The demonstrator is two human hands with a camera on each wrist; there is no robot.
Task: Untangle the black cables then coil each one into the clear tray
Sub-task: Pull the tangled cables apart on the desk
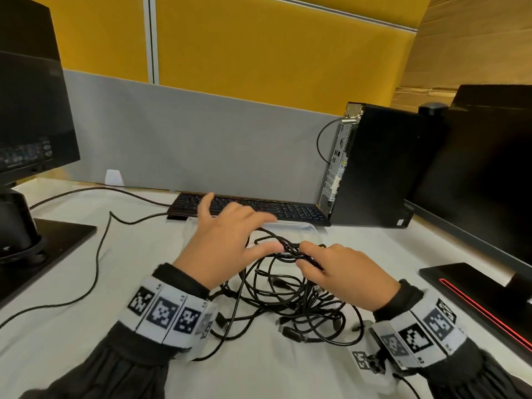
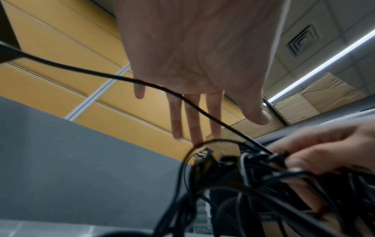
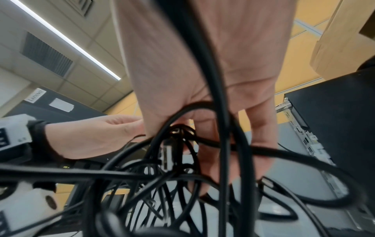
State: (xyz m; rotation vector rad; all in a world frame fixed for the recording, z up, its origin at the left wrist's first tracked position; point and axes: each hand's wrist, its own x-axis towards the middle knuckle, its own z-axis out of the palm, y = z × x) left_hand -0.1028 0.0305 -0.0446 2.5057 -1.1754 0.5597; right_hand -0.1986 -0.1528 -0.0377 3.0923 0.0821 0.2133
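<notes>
I have the right hand (image 1: pixel 342 273) clamped on the knotted top of the tangle of thin black cables (image 1: pixel 288 292), fingers curled round a bunch of strands. As I judge it, that grip anchors the knot so single strands can be drawn out against it. The left hand (image 1: pixel 227 240) is spread flat with straight fingers and holds nothing; its thumb reaches toward the knot, just beside the right fingertips, probably feeling for a loop to free. The rest of the tangle lies slack on the white table (image 1: pixel 100 298) near me, between my wrists, plugs trailing at its near edge.

The clear plastic tray (image 1: pixel 299 226) sits just beyond the hands, in front of the black keyboard (image 1: pixel 288 210); no coil is visible in the part I can see, so I take untangling as barely started.

The head view gives the layout and the tray. The left wrist view shows one strand (image 2: pixel 81 70) running taut across the open left palm without being gripped. The right wrist view shows a plug (image 3: pixel 167 154) buried inside the knot under the curled fingers (image 3: pixel 205 144), hidden from above.
</notes>
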